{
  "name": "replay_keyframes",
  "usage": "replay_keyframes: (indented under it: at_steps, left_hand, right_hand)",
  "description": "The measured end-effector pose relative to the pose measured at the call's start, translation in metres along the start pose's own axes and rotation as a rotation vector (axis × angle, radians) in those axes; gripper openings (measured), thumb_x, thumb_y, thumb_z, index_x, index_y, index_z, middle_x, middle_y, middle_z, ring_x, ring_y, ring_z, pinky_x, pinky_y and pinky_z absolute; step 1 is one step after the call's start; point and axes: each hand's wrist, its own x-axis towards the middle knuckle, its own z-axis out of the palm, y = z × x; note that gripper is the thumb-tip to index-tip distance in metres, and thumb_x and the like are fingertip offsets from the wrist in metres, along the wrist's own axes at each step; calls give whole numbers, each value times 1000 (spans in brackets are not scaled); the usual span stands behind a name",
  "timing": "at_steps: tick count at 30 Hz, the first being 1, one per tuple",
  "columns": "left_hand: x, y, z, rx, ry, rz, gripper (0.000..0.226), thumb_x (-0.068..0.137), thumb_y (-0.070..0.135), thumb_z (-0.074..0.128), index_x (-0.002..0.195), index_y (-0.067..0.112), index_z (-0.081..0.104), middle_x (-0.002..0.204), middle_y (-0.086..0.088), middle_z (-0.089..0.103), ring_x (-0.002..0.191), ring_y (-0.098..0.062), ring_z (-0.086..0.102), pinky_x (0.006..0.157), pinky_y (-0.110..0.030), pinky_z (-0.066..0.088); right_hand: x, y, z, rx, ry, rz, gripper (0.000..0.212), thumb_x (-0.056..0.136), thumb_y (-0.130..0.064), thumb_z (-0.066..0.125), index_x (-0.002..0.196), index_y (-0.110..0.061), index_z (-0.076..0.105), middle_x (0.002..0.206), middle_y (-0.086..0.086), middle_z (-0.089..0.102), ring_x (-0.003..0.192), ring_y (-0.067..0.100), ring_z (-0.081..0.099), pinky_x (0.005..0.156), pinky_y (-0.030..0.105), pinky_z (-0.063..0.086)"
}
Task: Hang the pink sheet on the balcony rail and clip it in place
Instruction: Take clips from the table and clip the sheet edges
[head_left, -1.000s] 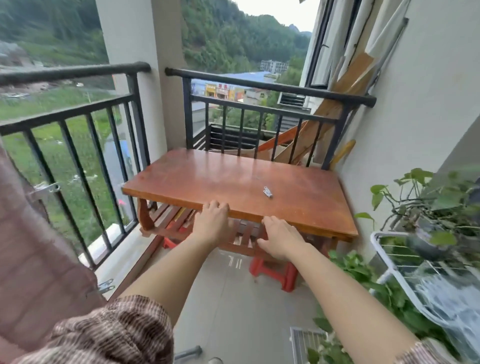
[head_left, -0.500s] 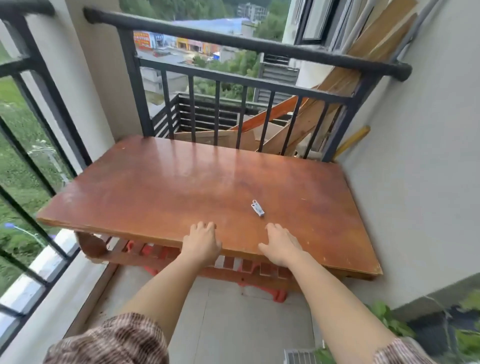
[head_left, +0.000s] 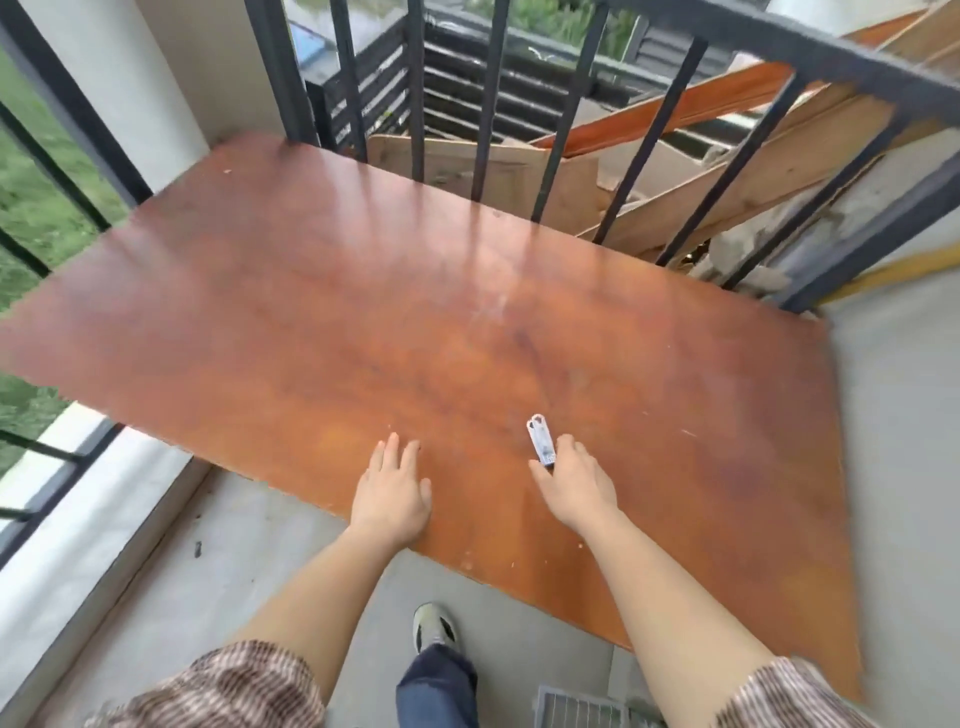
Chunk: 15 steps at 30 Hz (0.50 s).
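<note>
Head view looks steeply down on a reddish-brown wooden table (head_left: 415, 312) set in the corner of a balcony. A small white clip (head_left: 540, 439) lies flat on the tabletop near the front edge, right of the middle, its length running away from the person.

The right hand (head_left: 574, 480) reaches over the front edge to the clip's near end. The thumb sits on one side of that end and the first finger on the other, both touching or just beside it. Whether they pinch it I cannot tell, since the clip lies flat on the wood. The left hand (head_left: 392, 491) rests palm down on the table just to the left of the clip, well apart from it, with its fingers straight, close together and holding nothing.

The dark balcony rail (head_left: 810, 57) crosses the top right, and its upright bars (head_left: 485, 104) stand just behind the table's far edge. Wooden boards (head_left: 753, 171) lean behind those bars. A pale pillar (head_left: 171, 78) stands at the far left corner, with more black bars and green grass (head_left: 31, 218) to its left.

Below the table's edge lies a grey floor (head_left: 234, 571) — on it a light shoe (head_left: 434, 626) under a dark blue trouser leg (head_left: 439, 691). Both forearms come out of brown checked sleeves (head_left: 234, 686).
</note>
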Motion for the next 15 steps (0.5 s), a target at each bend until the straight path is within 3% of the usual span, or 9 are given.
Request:
replay_keyframes:
  at_steps: [9, 15]
  left_hand:
    - [18, -10, 28, 54, 65, -52, 61, 100, 44, 24, 152, 26, -3, 160, -4, -11, 148, -23, -10, 120, -36, 4]
    - [25, -9, 10, 90, -114, -70, 63, 100, 43, 28, 152, 27, -2, 160, -3, -12, 148, -22, -10, 120, -36, 5]
  right_hand:
    - [56, 6, 9, -34, -42, -48, 34, 98, -39, 41, 115, -9, 45, 121, 11, 56, 110, 34, 56, 81, 38, 43]
    - [56, -1, 6, -37, -75, -109, 33, 99, -37, 38, 113, -8, 45, 119, 11, 57, 107, 34, 57, 76, 37, 40]
